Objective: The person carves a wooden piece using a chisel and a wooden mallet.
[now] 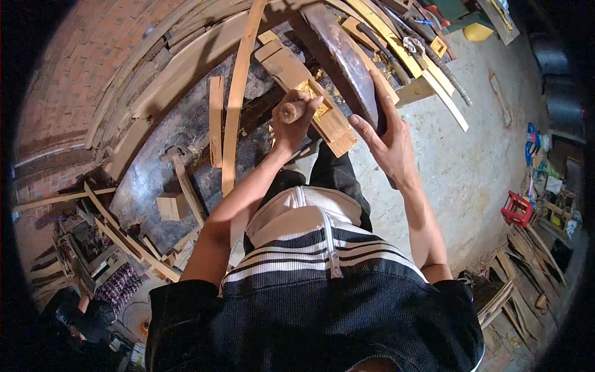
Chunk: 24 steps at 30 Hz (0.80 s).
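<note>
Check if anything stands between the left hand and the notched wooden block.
Nothing visible does: the left hand, gripping a wooden handle, is directly at the notched wooden block. The right hand rests against the dark slab alongside, out of that path.

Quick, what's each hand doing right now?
Left hand: closed, holding a round wooden handle.
Right hand: open, spread against the dark beam.

Rough Floor (449,177), Crowded Edges

Red brickwork (71,93) spreads across the upper left; whether wall or paving is unclear. The grey floor looks patchy and catches pale light. Toward the right edge sit a red crate (516,209) and, below it, loose boards (525,285). The far corners fall dark.
</note>
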Each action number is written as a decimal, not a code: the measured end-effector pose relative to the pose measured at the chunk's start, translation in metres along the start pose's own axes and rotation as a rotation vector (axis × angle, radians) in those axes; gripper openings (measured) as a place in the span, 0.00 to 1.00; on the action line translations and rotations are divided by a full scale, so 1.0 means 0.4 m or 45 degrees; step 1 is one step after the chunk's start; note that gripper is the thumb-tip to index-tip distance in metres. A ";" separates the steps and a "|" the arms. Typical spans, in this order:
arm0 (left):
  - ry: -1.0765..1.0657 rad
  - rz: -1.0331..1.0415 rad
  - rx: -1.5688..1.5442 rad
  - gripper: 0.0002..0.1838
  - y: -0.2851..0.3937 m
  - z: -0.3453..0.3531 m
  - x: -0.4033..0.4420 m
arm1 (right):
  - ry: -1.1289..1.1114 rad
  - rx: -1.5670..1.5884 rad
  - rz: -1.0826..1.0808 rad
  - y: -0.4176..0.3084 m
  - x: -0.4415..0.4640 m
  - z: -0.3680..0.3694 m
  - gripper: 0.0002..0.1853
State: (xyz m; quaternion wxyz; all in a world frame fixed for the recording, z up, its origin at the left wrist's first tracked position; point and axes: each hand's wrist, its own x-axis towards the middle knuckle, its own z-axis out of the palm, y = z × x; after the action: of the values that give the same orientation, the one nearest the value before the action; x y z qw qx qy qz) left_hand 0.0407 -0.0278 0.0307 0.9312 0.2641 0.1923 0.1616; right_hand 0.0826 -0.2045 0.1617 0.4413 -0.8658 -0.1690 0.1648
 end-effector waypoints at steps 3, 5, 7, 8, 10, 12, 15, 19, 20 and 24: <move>-0.083 0.606 1.381 0.08 -0.008 -0.018 -0.002 | 0.196 0.095 -0.559 -0.068 -0.009 -0.006 0.45; -0.091 0.532 1.115 0.07 -0.118 -0.139 0.054 | 0.231 0.066 -0.740 -0.111 -0.012 -0.012 0.45; -0.293 0.918 1.436 0.09 -0.082 -0.133 0.043 | -0.019 -0.044 -0.792 -0.102 -0.028 -0.013 0.49; -0.289 1.112 1.973 0.15 -0.077 -0.135 0.042 | -0.058 -0.334 -0.789 -0.103 -0.021 -0.006 0.48; -0.348 0.999 2.089 0.19 -0.052 -0.153 0.039 | -0.495 -0.762 -0.264 -0.113 0.011 0.011 0.45; -0.287 0.875 1.606 0.19 -0.058 -0.125 0.026 | -0.334 -0.681 -0.400 -0.084 -0.002 0.022 0.44; -0.309 0.513 1.350 0.21 -0.118 -0.230 0.034 | -0.043 -0.319 -0.675 -0.072 -0.029 0.041 0.43; -0.343 0.721 2.005 0.20 -0.105 -0.196 0.056 | -0.221 -0.688 -0.478 -0.067 -0.016 0.048 0.43; -0.435 0.653 2.326 0.20 -0.034 -0.158 0.058 | -0.205 -0.691 -0.473 -0.062 -0.011 0.043 0.43; 0.055 0.407 0.510 0.06 0.029 -0.049 0.092 | -0.040 -0.147 -0.205 0.028 0.019 0.049 0.42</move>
State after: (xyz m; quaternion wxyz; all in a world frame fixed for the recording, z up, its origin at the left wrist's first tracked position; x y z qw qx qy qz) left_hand 0.0618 0.0048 0.0119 0.8186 0.4668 0.1962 0.2712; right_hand 0.0827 -0.1936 0.1404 0.3996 -0.8707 -0.2543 0.1323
